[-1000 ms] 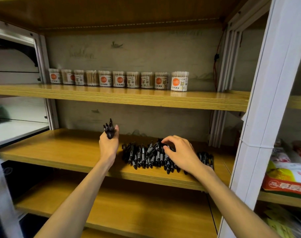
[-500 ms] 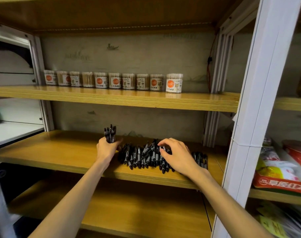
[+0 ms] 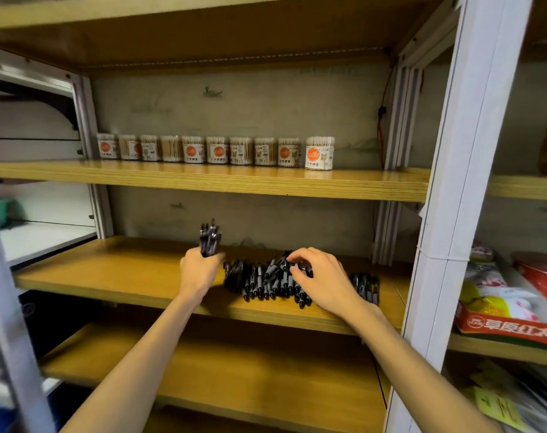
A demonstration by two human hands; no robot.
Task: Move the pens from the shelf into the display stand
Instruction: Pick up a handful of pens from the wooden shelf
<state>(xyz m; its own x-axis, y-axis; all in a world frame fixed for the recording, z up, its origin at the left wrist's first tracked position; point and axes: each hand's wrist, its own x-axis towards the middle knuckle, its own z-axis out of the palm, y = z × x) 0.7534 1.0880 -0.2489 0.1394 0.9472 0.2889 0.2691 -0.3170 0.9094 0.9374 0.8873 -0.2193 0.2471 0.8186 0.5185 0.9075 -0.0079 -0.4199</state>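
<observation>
Mid-frame on the shelf (image 3: 110,276): left hand (image 3: 199,271) grips an upright bundle of pens (image 3: 209,242), right hand (image 3: 320,278) pinches at the loose pile (image 3: 266,281); best take few, aligned, tips together; stand unseen.

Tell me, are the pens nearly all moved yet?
Not nearly. No display stand shows, so nothing looks placed yet. The left hand holds a bunch of pens upright, and the right hand is picking at the pile of pens. Most remain on the shelf.
</observation>
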